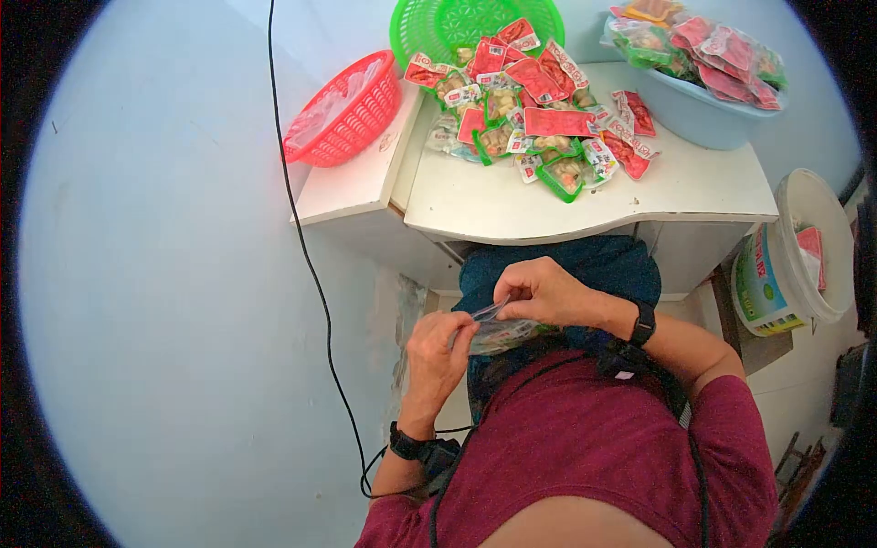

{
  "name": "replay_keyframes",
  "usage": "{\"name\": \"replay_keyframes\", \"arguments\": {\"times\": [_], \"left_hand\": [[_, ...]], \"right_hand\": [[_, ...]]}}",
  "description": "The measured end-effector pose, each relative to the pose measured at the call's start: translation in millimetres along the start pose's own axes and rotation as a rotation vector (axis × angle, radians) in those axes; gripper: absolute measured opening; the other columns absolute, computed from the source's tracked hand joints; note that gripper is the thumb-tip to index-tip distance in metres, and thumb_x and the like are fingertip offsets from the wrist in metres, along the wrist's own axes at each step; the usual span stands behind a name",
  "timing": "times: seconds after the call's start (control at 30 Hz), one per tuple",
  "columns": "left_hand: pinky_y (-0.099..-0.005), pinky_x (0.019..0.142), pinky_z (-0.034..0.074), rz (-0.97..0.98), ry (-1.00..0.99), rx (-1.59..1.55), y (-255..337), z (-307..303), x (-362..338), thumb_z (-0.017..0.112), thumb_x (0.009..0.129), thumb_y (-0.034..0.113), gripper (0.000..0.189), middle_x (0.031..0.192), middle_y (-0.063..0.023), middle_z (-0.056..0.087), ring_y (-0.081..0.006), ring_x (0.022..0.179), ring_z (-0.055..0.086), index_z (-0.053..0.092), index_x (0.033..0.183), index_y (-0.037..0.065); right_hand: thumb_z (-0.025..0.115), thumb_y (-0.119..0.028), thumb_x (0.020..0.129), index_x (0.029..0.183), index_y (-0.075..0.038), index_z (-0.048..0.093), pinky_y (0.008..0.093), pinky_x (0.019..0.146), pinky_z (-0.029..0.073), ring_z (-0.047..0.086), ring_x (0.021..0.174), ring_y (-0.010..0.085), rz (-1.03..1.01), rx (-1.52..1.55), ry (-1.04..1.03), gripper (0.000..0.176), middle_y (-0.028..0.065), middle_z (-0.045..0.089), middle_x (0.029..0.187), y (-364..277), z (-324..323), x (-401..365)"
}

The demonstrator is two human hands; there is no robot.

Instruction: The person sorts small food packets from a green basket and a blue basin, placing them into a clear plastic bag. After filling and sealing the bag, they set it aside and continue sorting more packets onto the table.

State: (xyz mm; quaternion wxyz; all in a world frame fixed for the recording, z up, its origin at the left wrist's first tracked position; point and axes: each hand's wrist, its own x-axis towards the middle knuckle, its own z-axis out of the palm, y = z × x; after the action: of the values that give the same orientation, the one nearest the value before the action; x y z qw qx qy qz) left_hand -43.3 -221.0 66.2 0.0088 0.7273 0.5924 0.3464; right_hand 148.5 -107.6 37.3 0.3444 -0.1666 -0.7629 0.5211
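Both hands work at one clear plastic bag (498, 331) held over my lap, below the table's front edge. My left hand (437, 352) grips the bag's lower left side. My right hand (545, 290) pinches its top edge from above. Small snack packets seem to show through the bag, though its contents are blurred. A pile of red and green snack packets (539, 119) lies on the white table (566, 205) in front of me, out of reach of either hand at this moment.
A red basket (345, 114) with clear plastic in it sits at the table's left end. A green basket (438, 27) stands behind the pile. A blue basin (703, 114) heaped with packets is at the back right. A white bucket (786, 265) stands on the floor at right. A black cable (301, 237) runs down the wall.
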Motion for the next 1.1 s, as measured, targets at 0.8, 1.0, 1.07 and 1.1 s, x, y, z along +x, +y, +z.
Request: {"name": "replay_keyframes", "arguments": {"times": [0.8, 1.0, 1.07, 1.1], "left_hand": [[-0.0394, 0.069, 0.047, 0.063, -0.103, -0.039, -9, 3, -1, 0.069, 0.08, 0.006, 0.009, 0.082, -0.013, 0.064, -0.0323, 0.077, 0.061, 0.063, 0.086, 0.003], [-0.0399, 0.069, 0.047, 0.044, -0.152, 0.06, -20, -12, -14, 0.071, 0.079, 0.008, 0.011, 0.082, -0.0122, 0.064, -0.0316, 0.077, 0.06, 0.064, 0.086, 0.004], [-0.0405, 0.07, 0.045, -0.014, -0.153, 0.012, -22, -15, -22, 0.071, 0.078, 0.008, 0.01, 0.079, -0.0118, 0.06, -0.0321, 0.077, 0.058, 0.065, 0.085, 0.004], [-0.0403, 0.07, 0.045, -0.009, -0.141, 0.023, -22, -16, -25, 0.071, 0.078, 0.008, 0.01, 0.079, -0.0118, 0.061, -0.032, 0.077, 0.058, 0.065, 0.085, 0.004]], "right_hand": [[0.073, -0.015, 0.08, 0.081, -0.001, 0.07, 0.0268, 0.059, 0.047, 0.058, 0.062, 0.0092, 0.085, 0.083, -0.024, 0.015, 0.0048, 0.068, 0.069, 7, 6, 4], [0.072, -0.015, 0.081, 0.08, -0.001, 0.07, 0.0268, 0.058, 0.048, 0.059, 0.061, 0.0088, 0.143, 0.054, 0.055, 0.014, 0.0044, 0.068, 0.067, 5, 2, 5], [0.072, -0.015, 0.081, 0.08, 0.0, 0.07, 0.0262, 0.058, 0.048, 0.06, 0.06, 0.0087, 0.152, 0.096, 0.089, 0.015, 0.0045, 0.068, 0.067, 10, 1, 5], [0.071, -0.014, 0.081, 0.079, 0.0, 0.07, 0.0259, 0.058, 0.048, 0.06, 0.06, 0.0084, 0.159, 0.095, 0.089, 0.015, 0.0044, 0.068, 0.066, 12, 1, 5]]}}
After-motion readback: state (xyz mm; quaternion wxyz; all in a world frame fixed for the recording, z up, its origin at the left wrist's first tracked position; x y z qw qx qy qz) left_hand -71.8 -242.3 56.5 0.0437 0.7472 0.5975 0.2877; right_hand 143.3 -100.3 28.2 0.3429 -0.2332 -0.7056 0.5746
